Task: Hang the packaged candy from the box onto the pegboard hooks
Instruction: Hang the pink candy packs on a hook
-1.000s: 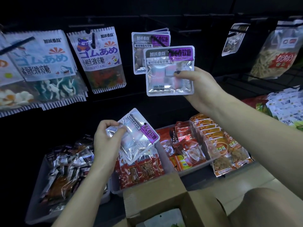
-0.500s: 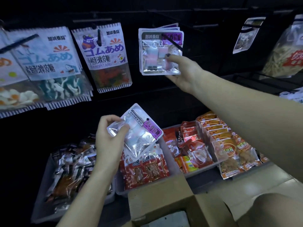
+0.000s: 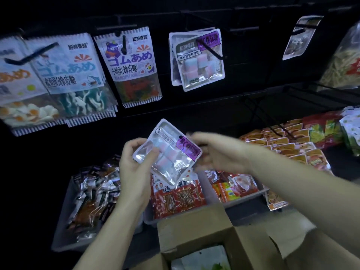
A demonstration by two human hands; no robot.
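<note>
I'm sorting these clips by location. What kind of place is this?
Probably a shop's snack aisle: candy packs hang from wall hooks, and trays of packaged snacks sit below.

The left hand (image 3: pixel 134 170) grips a silver candy pack (image 3: pixel 167 152), tilted, above the bins. The right hand (image 3: pixel 220 152), blurred, touches its purple corner. More packs (image 3: pixel 198 59) hang on a far hook.

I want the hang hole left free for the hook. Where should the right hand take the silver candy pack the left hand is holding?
Pinch the silver candy pack at its purple-labelled top right corner, coming from the right, where the right hand already is. The pack lies tilted, with the left hand on its lower left edge, so that corner is free. Keep fingers off the dark hang hole.
</note>
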